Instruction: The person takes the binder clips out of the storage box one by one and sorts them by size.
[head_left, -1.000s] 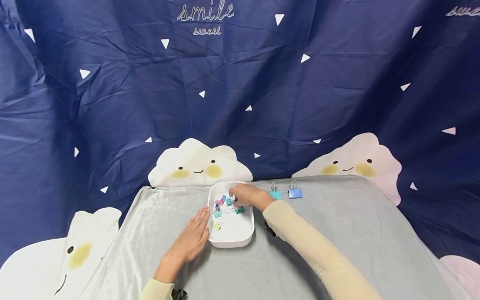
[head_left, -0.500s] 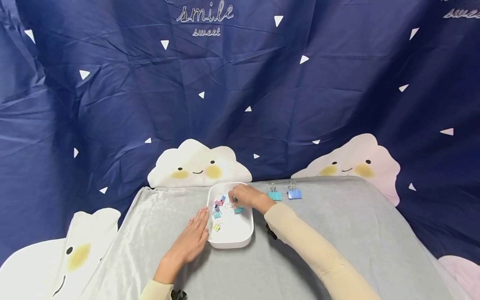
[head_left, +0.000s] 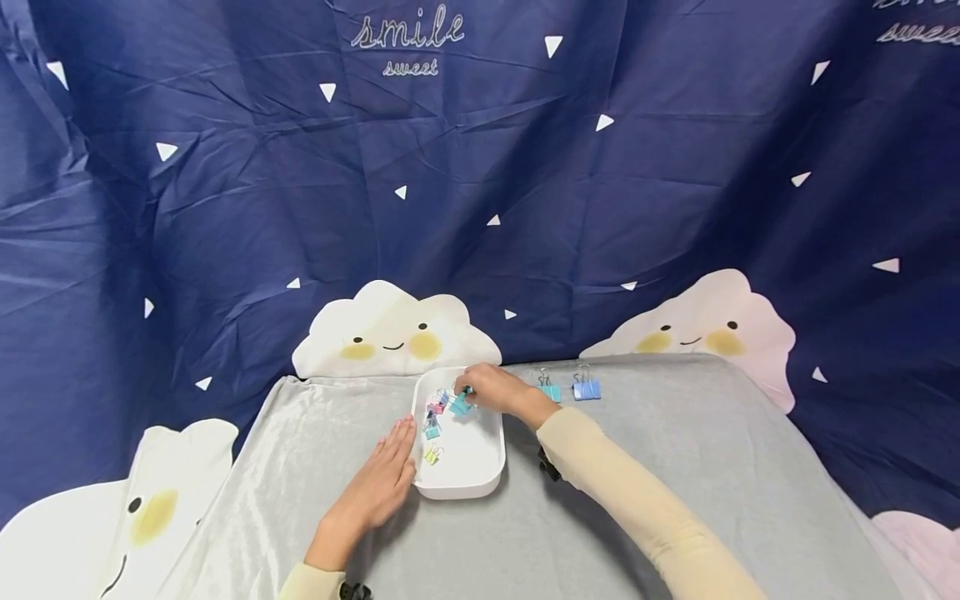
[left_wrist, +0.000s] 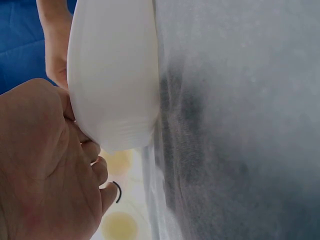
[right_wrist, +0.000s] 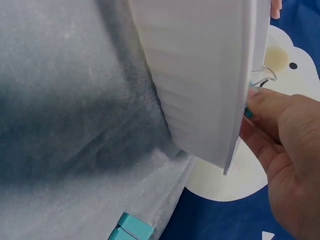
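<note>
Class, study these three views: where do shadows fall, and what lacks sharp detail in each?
Head view: a soft shadow on the cloth beneath the right sleeve, clips in the tray too small for crisp detail; left wrist view: a dark, soft-edged shadow on the cloth beside the tray, whose pale wall shows only faint ridges; right wrist view: a broad shadow across hazy cloth.

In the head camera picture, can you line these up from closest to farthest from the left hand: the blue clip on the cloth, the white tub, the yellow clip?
From the left hand:
1. White tub: right at the fingers, touching.
2. Yellow clip: inside the tub, toward its left side.
3. Blue clip: outside, far over on the right.
</note>
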